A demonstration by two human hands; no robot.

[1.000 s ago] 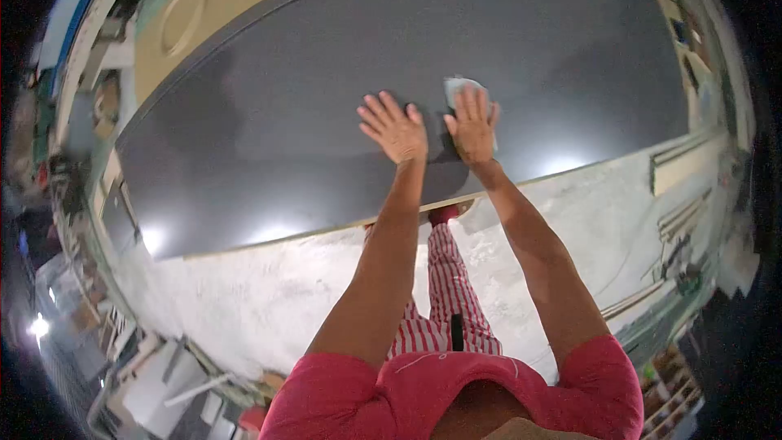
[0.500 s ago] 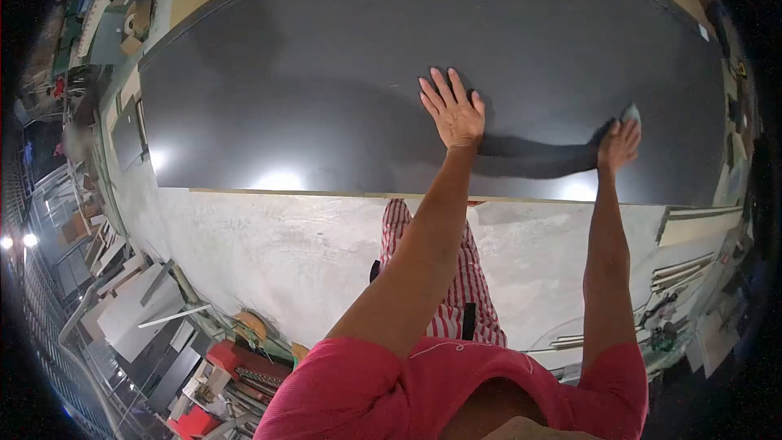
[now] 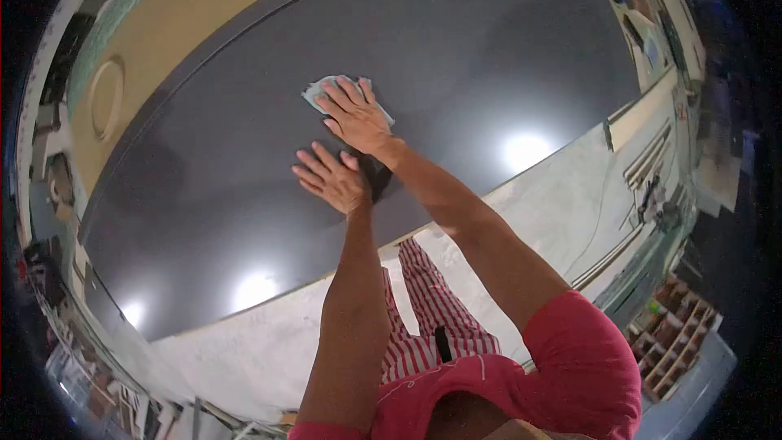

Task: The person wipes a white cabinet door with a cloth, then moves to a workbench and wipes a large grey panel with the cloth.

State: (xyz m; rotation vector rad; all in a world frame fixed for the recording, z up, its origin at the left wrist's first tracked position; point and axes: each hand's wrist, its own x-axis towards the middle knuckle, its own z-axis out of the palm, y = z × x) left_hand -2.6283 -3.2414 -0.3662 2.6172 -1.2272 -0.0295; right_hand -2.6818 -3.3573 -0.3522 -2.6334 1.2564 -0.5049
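A large dark grey panel (image 3: 456, 57) with a glossy surface lies flat in front of me. My right hand (image 3: 360, 121) presses a pale blue cloth (image 3: 326, 91) against it near the middle, fingers stretched over the cloth. The cloth's edges stick out beyond the fingertips and to the right of the hand. Just below and to the left, my left hand (image 3: 336, 185) rests on the panel with its fingers spread, holding nothing. The two hands are close together but do not visibly overlap.
A tan board (image 3: 175, 24) with a round raised ring lies beyond the panel's far edge. Long thin strips (image 3: 648, 155) are on the floor at right, near a wooden rack with compartments (image 3: 672, 334). Concrete floor (image 3: 244, 363) shows along the panel's near edge.
My right hand has swept the cloth from the panel's right part to the middle, beside my left hand. The view has turned, so the panel now lies slanted.
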